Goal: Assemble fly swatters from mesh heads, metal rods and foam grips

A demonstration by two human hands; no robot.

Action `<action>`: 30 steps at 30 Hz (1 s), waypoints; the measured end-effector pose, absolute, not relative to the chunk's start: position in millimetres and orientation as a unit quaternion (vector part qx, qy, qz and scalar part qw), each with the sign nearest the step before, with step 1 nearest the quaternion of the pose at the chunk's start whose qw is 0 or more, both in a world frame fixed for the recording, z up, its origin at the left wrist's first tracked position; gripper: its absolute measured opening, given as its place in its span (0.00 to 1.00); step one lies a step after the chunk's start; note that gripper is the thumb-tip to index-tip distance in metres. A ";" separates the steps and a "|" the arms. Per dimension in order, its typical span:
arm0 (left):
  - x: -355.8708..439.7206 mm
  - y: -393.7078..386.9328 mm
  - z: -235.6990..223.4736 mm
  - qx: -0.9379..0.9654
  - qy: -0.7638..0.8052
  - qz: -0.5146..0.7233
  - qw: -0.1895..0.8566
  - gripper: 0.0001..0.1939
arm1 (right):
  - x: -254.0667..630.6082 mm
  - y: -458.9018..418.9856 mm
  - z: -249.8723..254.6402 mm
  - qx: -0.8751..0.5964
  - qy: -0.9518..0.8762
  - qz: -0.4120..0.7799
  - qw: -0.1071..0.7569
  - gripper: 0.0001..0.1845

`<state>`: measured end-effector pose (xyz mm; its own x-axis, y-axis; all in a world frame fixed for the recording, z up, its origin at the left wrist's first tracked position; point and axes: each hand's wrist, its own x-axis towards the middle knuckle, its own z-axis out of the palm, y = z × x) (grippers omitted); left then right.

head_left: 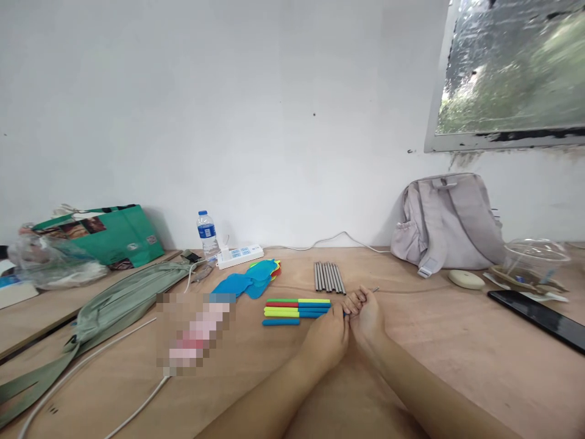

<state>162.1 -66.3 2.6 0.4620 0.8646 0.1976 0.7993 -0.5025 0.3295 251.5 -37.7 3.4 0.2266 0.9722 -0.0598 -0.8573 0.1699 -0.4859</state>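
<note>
My left hand (326,335) is closed, with a bit of a blue tube showing at its fingers. Pressed against it, my right hand (368,317) is closed around a thin metal tube (376,289), whose tip sticks out past the fingers. Whether the two tubes are joined is hidden by the hands. Left of my hands lie several coloured tubes (281,312) in green, yellow, red and blue, set side by side in rows. A single blue tube (281,322) lies nearest me in that group. Behind my hands, several metal tubes (329,277) are lined up in a row.
Blue flat pieces (249,278), a pixelated device (196,335) on a cable and a power strip (240,256) lie left. A water bottle (206,231), green bag (123,238) and grey-green strap bag (123,299) are farther left. Right are a backpack (450,225) and phone (539,317).
</note>
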 end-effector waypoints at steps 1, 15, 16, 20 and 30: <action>164.2 -68.2 2.8 0.842 0.500 0.166 0.116 0.12 | 254.1 -35.8 3.4 -0.223 -0.130 0.616 0.744 0.17; 157.8 -61.0 16.2 0.810 0.457 0.172 0.325 0.12 | 261.6 -36.2 9.2 -0.167 -0.179 0.695 0.676 0.18; 157.5 -61.6 18.1 0.796 0.457 0.164 0.363 0.13 | 261.9 -36.5 8.3 -0.164 -0.187 0.697 0.673 0.19; 155.6 -64.1 21.0 0.704 0.455 0.142 0.527 0.14 | 261.8 -37.4 5.0 -0.159 -0.219 0.709 0.652 0.19; 148.1 -71.2 14.2 0.485 0.247 0.147 0.826 0.18 | 262.6 -52.8 22.7 -0.161 -0.186 0.752 0.612 0.17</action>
<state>148.1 -71.2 14.2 0.8343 0.4828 -0.2662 -0.0029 0.4866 0.8736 262.6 -52.8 22.7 -0.1991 0.9799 -0.0145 -0.8605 -0.1819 -0.4759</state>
